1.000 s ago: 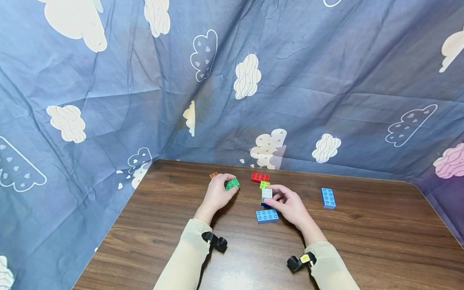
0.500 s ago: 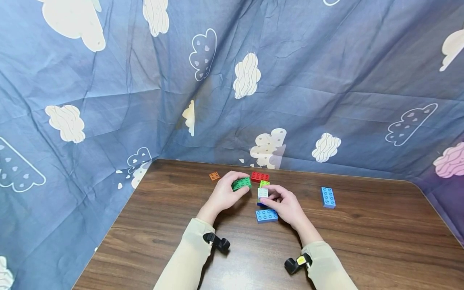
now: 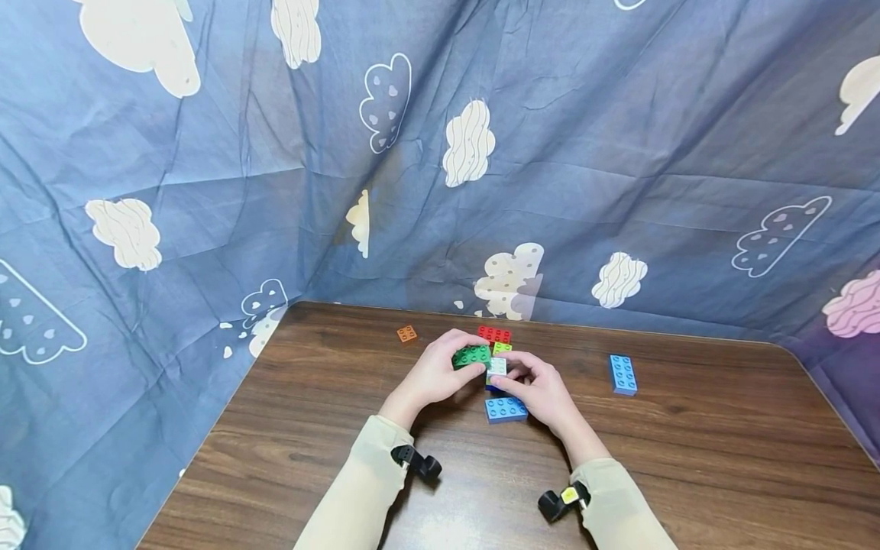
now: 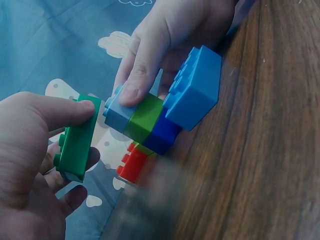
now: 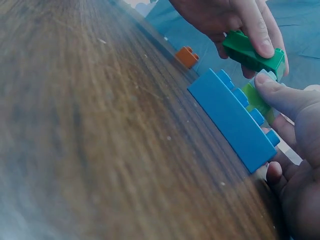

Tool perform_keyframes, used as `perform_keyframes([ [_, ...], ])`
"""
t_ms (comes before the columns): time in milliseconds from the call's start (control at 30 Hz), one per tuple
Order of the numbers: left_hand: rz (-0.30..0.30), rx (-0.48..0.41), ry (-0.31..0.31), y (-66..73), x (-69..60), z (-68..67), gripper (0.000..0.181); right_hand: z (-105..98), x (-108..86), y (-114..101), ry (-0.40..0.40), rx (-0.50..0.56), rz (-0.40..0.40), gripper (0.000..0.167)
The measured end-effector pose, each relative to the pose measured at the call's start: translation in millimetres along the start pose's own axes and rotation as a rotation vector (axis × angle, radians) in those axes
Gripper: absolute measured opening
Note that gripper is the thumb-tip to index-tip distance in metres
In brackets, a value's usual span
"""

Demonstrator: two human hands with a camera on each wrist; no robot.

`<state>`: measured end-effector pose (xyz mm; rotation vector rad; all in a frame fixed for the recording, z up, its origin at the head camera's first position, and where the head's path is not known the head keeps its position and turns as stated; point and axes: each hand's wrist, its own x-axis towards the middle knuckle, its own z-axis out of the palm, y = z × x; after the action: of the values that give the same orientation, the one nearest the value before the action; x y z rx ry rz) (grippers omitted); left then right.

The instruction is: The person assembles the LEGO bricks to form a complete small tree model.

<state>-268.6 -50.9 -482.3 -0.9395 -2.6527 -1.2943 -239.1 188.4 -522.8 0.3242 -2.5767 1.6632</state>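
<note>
My left hand (image 3: 435, 373) pinches a dark green toy building brick (image 3: 471, 356) between thumb and fingers. Right beside it, my right hand (image 3: 545, 389) grips a small stack by its top, a pale blue brick (image 4: 115, 112). Below that brick come a green brick (image 4: 145, 118) and a dark blue brick (image 4: 163, 134). In the left wrist view the green brick hangs close to the stack's top, with a gap between them. A long blue brick (image 3: 506, 410) lies just in front of the stack. The right hand's fingers partly hide the stack in the head view.
Behind the hands lie a red brick (image 3: 495, 334) and a small lime brick (image 3: 503, 348). An orange brick (image 3: 406, 333) sits at the back left, another blue brick (image 3: 622, 374) off to the right. A cloud-patterned cloth (image 3: 412, 176) hangs behind the wooden table (image 3: 289, 428).
My left hand has carried the green brick rightward, up to the stack, uncovering the orange brick. My right hand has shifted slightly left along with the stack.
</note>
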Motion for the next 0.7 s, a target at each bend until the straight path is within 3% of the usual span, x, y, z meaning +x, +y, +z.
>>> perform_keyframes([
  [700, 0.020, 0.011, -0.027, -0.3, 1.2, 5.0, 0.039, 3.1, 0.6, 3.7, 0.009, 0.021, -0.010, 0.042],
])
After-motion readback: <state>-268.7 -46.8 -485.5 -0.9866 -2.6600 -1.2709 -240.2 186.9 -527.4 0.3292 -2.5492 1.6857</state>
